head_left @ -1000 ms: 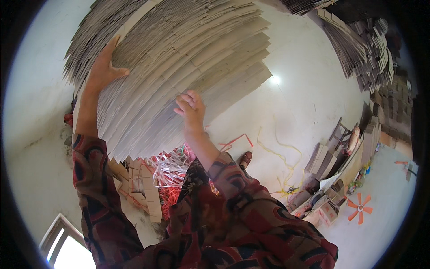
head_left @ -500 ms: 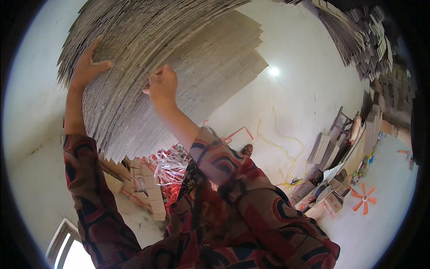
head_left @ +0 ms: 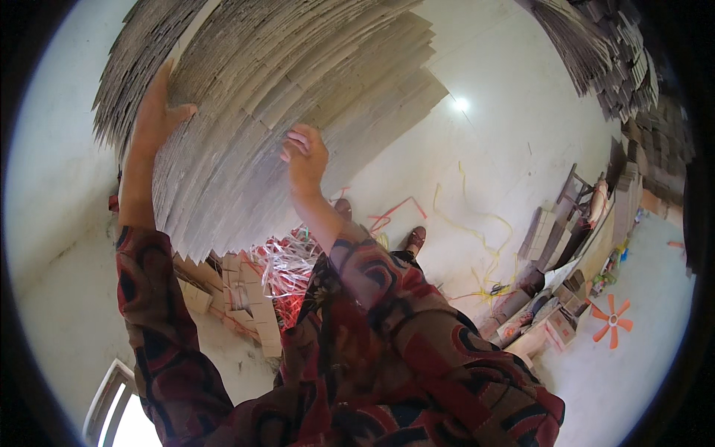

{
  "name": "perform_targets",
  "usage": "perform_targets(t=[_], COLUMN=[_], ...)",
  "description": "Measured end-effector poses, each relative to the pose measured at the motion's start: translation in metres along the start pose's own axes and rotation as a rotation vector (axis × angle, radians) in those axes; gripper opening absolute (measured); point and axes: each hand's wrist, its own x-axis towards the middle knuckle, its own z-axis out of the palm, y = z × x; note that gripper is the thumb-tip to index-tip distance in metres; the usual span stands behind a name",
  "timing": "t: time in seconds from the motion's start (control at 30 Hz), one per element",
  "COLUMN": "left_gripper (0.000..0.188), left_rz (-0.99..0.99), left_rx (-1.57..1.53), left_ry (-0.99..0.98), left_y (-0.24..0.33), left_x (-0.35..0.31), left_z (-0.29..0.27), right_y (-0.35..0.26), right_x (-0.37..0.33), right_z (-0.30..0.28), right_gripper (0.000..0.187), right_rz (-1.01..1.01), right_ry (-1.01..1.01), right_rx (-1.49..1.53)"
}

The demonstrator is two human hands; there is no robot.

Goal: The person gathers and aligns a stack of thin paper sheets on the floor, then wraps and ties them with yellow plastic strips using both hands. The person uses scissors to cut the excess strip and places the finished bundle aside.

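I see the big stack of grey-brown cardboard sheets [head_left: 246,149] filling the upper left of the head view, its many layered edges fanned in steps, right in front of the person; the left hand [head_left: 158,115] lies on the stack's left part, thumb spread wide from the fingers, the fingertips next to a pale strip [head_left: 195,28] that runs up between the layers; the right hand [head_left: 305,158] is over the stack's lower right part, fingers curled in and the opening narrow, and from here I cannot tell whether it pinches a sheet or is clear of them; just below the stack I have a tangle of clear and red strapping [head_left: 289,270], though I cannot make out any container around it; folded cardboard pieces [head_left: 257,309] stand to the left of that tangle; over on the right I get a small pale box [head_left: 558,329] with red marks, its contents hidden from me, among mixed goods near the wall; scissors [head_left: 499,289] lie by a loose yellow strap [head_left: 491,222] on the floor, and an orange-bladed fan [head_left: 612,322] shows farther right.
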Motion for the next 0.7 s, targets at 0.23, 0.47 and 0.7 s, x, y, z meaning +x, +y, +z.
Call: perform_targets(t=[0.23,0.47,0.7], left_gripper=[0.092,0.104,0.1], left_rz=[-0.024,-0.057,-0.027], left_rx=[-0.016,-0.008,-0.047], left_ry=[0.005,-0.037,-0.002], left_y=[0.005,-0.011,-0.006], left_x=[0.0,-0.003,0.003], left_z=[-0.003,-0.005,-0.003], right_y=[0.023,0.014,-0.005], right_x=[-0.008,-0.011,-0.005], right_z=[-0.029,-0.025,-0.023], right_gripper=[0.042,0.028,0.025], right_rz=[0.13,0.34,0.405], right_ry=[0.027,0.079,0.033], right_rx=[0.131,0.159,0.029])
